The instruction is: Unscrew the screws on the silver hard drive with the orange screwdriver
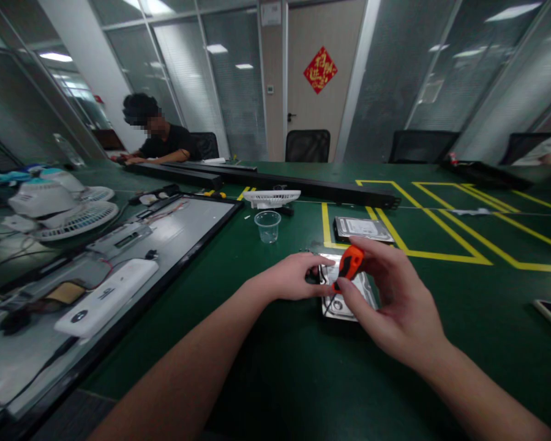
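An opened-out view of a silver hard drive (338, 304) lies on the green table in front of me, partly covered by my hands. My right hand (397, 300) grips an orange and black screwdriver (351, 262) between thumb and fingers, tilted over the drive. Its thin dark shaft runs down toward the drive's lower left part; I cannot tell whether the tip sits in a screw. At the drive's left side, my left hand (298, 275) has its thumb and forefinger over the edge, close to the screwdriver. A second hard drive (362, 229) lies just behind.
A clear plastic cup (267, 228) and a white fan part (272, 197) stand beyond my left hand. To the left lies a large panel (183, 229) bearing a white power bank (106, 298). Long black bars (303, 187) cross the table. Another person (165, 138) sits far left.
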A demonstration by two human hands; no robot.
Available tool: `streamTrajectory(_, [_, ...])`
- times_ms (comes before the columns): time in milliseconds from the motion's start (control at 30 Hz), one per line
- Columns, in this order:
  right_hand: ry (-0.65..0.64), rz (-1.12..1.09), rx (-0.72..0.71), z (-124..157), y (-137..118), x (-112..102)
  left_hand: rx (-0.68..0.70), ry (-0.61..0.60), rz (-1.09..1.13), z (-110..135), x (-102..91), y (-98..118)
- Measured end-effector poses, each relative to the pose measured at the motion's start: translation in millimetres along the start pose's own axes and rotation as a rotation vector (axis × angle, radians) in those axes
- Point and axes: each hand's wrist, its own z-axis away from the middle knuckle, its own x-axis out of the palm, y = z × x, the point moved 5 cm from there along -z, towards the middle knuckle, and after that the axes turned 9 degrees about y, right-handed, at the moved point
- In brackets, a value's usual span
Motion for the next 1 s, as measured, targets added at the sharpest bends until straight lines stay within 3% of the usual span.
streamTrajectory(200, [-0.017, -0.019, 0.033, 1.9, 1.9, 1.2, -0.009, 0.002, 0.003, -0.4, 0.2, -2.0])
streamTrajectory(433, [0.009, 0.015, -0.047, -2.9, 1.2, -0.5, 0.010, -0.007, 0.022, 1.2, -2.8, 2.0])
streamTrajectory(867, [-0.029, -0.043, 0.073, 4.0, 5.6, 1.8, 0.027, 0.003, -0.027, -0.6, -0.3, -1.3])
streamTrajectory(1000, [0.006, 0.000, 0.009, 0.3, 6.1, 1.1, 0.009, -0.002, -0.001, 0.3, -1.3, -1.5])
